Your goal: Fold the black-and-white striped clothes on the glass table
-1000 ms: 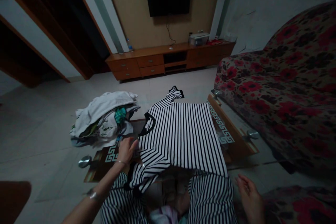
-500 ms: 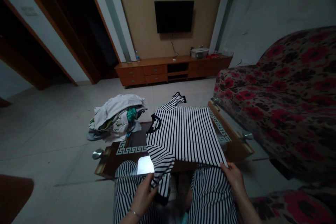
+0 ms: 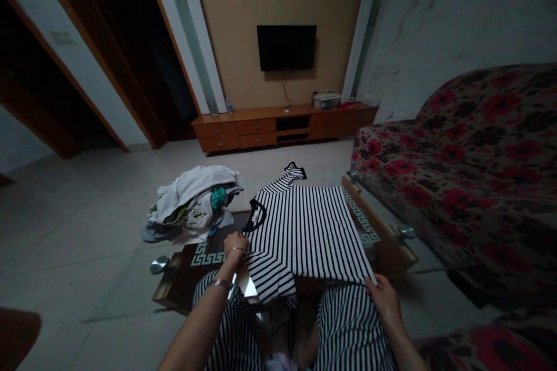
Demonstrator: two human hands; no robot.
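Note:
A black-and-white striped T-shirt [image 3: 319,232] lies spread flat on the glass coffee table [image 3: 209,258], its black neckline toward the left. My left hand [image 3: 236,242] is closed at the shirt's shoulder edge, just below the neckline, and seems to grip the fabric there. At the near right corner of the hem, my right hand [image 3: 385,295] pinches the cloth between thumb and fingers. The near sleeve hangs over the table's front edge above my knees, while the far sleeve points away from me.
A heap of clothes [image 3: 195,197] sits at the table's left end. Beyond stands a wooden TV cabinet [image 3: 256,127] below a wall-mounted television [image 3: 287,47]. A flowered sofa [image 3: 461,151] runs along the right. My striped trouser legs [image 3: 348,324] are close to the table's front edge.
My left hand has left the near sleeve and moved forward to the shoulder by the neckline. The sleeve now hangs loose. My right hand stays at the hem corner. The view has tilted up slightly.

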